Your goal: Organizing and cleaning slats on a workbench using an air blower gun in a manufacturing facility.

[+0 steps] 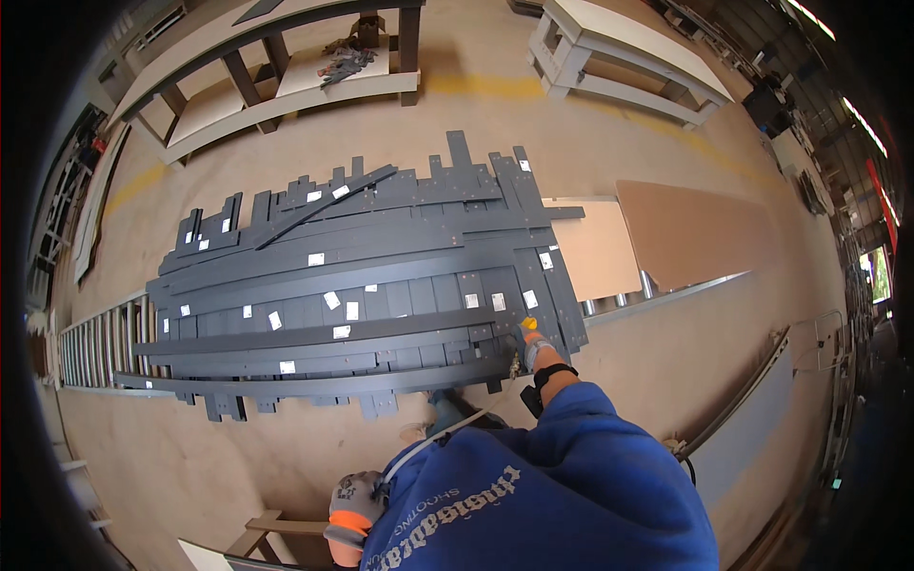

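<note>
My right hand reaches over the right end of a large stack of dark grey flat strips. Its fingers are closed round a small yellow thing, too small to name. From beside this hand a pale hose runs down across my body. The hose meets my left hand, low at my left side in a grey glove with an orange band; its fingers look closed there, partly hidden. White labels are scattered over the strips. One strip lies slanted across the far edge.
The stack rests on a roller conveyor, with a brown board and a paler board at the right. A long workbench stands far left, with grey pieces on its shelf. Another bench stands far right. A framed panel leans near right.
</note>
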`<state>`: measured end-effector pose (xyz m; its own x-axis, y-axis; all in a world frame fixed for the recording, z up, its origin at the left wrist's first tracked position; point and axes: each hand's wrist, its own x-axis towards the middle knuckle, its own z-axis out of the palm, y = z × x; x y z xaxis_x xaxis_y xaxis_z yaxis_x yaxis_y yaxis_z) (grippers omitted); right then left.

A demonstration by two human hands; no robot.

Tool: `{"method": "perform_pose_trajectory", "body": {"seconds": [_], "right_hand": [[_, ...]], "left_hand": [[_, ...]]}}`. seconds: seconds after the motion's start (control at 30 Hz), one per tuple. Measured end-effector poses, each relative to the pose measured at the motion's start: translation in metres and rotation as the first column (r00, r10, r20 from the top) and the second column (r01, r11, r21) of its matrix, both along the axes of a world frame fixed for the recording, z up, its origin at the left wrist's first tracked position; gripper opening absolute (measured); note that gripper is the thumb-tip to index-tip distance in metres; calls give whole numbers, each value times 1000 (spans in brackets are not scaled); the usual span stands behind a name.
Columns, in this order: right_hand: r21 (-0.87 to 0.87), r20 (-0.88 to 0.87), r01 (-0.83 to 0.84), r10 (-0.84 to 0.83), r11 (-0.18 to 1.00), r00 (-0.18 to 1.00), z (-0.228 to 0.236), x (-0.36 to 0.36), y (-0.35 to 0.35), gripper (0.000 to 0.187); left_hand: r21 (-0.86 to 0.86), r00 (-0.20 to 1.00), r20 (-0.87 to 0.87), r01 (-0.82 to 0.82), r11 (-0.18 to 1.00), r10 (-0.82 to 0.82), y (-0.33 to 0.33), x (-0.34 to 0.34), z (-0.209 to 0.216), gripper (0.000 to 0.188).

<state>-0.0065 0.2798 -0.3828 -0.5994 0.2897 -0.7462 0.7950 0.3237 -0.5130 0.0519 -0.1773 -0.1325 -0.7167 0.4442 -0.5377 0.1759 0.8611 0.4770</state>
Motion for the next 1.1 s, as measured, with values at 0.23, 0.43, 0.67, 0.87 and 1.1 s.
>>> {"method": "perform_pose_trajectory", "body": {"seconds": [0.23,0.43,0.67,0.87,1.1], "right_hand": [[44,-108,-200,203,979,973,15,-5,-7,30],[73,-155,-403,410,912,899,12,12,-17,25],[57,-254,-585,578,809,775,-2,-27,-61,19],[-57,-276,-689,652,723,706,14,-85,-132,15],[-485,76,-173,238,857,968,-2,-129,-227,17]], "left_hand": [[31,999,-39,-9,999,10,0,3,2,17],[32,998,-61,14,999,-12,-4,7,-1,21],[-43,998,-17,-65,997,64,-17,15,21,18],[-105,975,-34,-223,969,220,-43,50,27,19],[-164,883,-16,-464,870,468,-52,90,40,19]]}}
